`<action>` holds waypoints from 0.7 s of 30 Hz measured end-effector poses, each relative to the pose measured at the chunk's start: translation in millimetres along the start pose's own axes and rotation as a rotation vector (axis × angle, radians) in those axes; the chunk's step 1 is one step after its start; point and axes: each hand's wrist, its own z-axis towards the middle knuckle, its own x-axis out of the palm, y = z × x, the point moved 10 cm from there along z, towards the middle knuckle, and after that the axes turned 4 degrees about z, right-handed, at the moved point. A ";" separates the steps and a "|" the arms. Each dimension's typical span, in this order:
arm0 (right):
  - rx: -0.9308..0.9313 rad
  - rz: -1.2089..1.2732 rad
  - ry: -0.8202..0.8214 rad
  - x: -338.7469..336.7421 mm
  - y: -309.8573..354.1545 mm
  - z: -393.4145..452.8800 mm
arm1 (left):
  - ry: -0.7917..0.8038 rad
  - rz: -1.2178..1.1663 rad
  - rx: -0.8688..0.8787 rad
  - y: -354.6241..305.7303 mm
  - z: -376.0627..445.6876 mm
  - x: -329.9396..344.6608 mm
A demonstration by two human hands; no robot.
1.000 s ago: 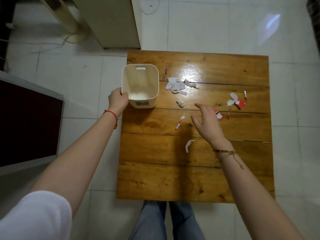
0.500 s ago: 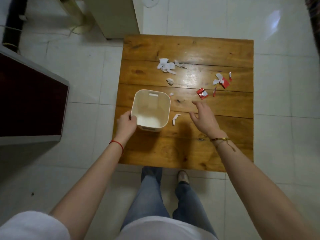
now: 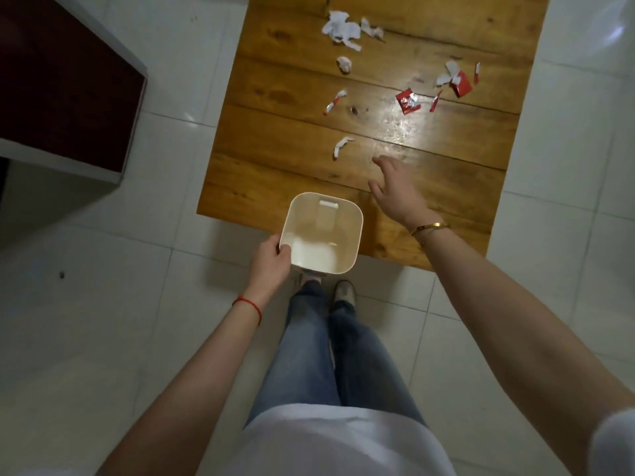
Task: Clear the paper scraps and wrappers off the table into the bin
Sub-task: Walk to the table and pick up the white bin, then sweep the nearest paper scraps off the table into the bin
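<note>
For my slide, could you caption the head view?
Left hand holds bin at table edge; open right hand nears scraps.

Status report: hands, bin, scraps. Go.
Left hand gripping bin rim at table's near edge. Right hand open above table, empty. Bin empty; paper scraps and wrappers all on table. Nothing obstructing.

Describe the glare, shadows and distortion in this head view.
Head view: a bright glare patch washes the wooden table near the crumpled red wrapper; the right hand casts a soft shadow toward the bin; wide-angle distortion stretches the forearms; scraps stay legible.
</note>
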 end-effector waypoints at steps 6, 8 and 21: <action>-0.028 -0.011 0.027 22.2 -4.8 5.8 | 0.011 -0.014 -0.024 28.4 -17.5 24.2; -0.040 -0.019 0.030 27.1 -3.9 8.5 | 0.013 -0.032 -0.017 34.4 -20.8 26.3; -0.106 -0.029 -0.016 39.9 8.7 -1.3 | 0.032 -0.011 0.001 63.6 -42.0 45.1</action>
